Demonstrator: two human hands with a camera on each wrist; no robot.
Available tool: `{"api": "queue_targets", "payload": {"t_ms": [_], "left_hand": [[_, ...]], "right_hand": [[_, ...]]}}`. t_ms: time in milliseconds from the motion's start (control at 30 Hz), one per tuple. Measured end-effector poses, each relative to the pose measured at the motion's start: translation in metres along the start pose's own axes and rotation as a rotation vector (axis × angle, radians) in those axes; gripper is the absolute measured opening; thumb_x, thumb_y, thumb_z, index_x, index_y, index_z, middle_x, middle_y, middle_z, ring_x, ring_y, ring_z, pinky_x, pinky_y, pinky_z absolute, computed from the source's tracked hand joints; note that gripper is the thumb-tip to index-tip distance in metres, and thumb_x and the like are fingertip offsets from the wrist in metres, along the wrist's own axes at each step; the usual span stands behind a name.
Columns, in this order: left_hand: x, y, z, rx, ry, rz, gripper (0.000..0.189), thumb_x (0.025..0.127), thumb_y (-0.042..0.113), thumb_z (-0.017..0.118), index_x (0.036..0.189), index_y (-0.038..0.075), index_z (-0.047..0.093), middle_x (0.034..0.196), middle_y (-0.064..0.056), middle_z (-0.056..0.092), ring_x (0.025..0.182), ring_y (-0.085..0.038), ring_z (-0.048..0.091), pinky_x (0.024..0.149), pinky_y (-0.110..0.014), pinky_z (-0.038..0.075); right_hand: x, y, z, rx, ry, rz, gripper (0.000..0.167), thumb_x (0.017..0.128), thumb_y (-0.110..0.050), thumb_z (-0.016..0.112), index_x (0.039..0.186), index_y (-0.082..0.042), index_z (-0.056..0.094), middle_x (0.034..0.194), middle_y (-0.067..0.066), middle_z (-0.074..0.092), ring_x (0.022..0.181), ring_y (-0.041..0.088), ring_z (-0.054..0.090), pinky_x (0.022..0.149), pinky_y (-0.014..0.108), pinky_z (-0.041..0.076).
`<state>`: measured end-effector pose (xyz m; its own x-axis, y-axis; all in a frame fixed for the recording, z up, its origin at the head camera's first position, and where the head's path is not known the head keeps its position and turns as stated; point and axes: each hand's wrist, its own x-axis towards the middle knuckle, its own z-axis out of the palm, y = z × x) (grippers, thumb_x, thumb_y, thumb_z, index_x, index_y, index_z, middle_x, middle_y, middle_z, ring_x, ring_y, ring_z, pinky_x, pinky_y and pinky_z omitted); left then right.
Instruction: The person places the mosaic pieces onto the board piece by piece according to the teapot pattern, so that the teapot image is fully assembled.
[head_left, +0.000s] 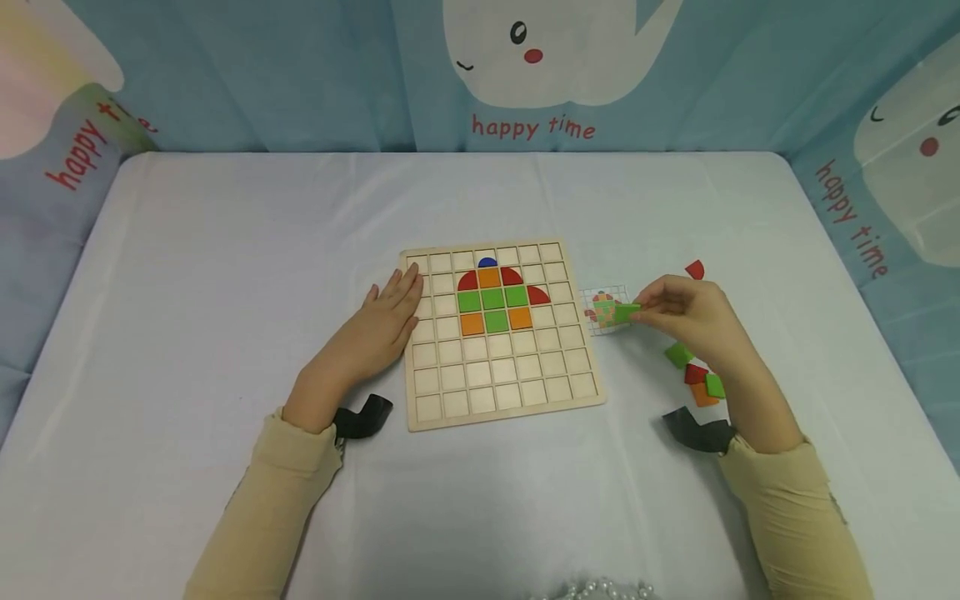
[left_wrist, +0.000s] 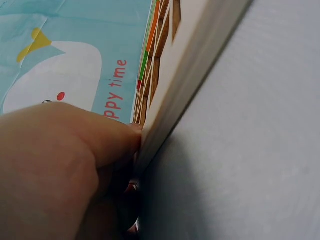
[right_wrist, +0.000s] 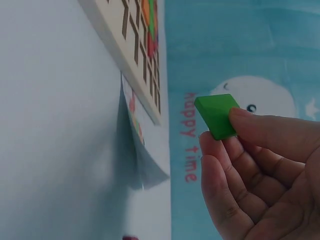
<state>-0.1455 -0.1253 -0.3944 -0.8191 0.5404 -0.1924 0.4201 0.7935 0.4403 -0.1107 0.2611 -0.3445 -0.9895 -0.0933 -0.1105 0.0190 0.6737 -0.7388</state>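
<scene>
A wooden grid board (head_left: pixel 491 423) lies on the white table with green and orange squares, red quarter-rounds and a blue half-round set in its upper cells. Along the board's left edge rests my left hand (head_left: pixel 375 329), fingers straight. The left wrist view shows a thumb against the board's side. Off to the right of the board, my right hand (head_left: pixel 693 315) pinches a green square tile (right_wrist: pixel 217 116) between thumb and fingertips, raised above the table. In the head view, that tile overlaps a small printed pattern card (head_left: pixel 597 327) beside the board.
Below my right hand lie loose tiles: a green square (head_left: pixel 678 355), a red piece (head_left: pixel 695 374), an orange square (head_left: pixel 703 395) and another green one (head_left: pixel 715 386). A red piece (head_left: pixel 696 269) sits beyond the hand. Pearl-like beads (head_left: pixel 600 590) show at the near edge.
</scene>
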Motion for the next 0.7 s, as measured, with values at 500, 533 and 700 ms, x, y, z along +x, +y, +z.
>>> {"api": "queue_targets", "payload": {"t_ms": [500,533,700], "left_hand": [[0.0,0.0,-0.001,0.011,0.003,0.002,0.055,0.103,0.016,0.035,0.148,-0.004,0.013,0.156,-0.016,0.002,0.143,-0.03,0.0,0.113,-0.052,0.004],[0.0,0.0,-0.001,0.011,0.003,0.001,0.055,0.103,0.016,0.035,0.148,-0.004,0.013,0.156,-0.016,0.002,0.143,-0.031,0.0,0.113,-0.052,0.004],[0.0,0.0,0.0,0.009,-0.002,-0.006,0.054,0.103,0.016,0.035,0.148,-0.004,0.013,0.157,-0.015,0.002,0.143,-0.03,0.0,0.113,-0.052,0.004]], "right_hand": [[0.011,-0.025,0.026,0.102,-0.112,-0.031,0.015,0.084,-0.008,0.072,0.094,0.0,0.065,0.089,0.01,0.067,0.079,0.017,0.066,0.069,0.021,0.052],[0.012,-0.026,0.027,0.1,-0.117,-0.041,0.014,0.084,-0.008,0.072,0.094,0.0,0.065,0.088,0.01,0.067,0.079,0.018,0.066,0.068,0.021,0.052],[0.018,-0.032,0.033,0.091,-0.13,-0.102,0.013,0.083,-0.008,0.073,0.091,-0.002,0.066,0.084,0.008,0.067,0.077,0.023,0.065,0.065,0.021,0.05]]}}
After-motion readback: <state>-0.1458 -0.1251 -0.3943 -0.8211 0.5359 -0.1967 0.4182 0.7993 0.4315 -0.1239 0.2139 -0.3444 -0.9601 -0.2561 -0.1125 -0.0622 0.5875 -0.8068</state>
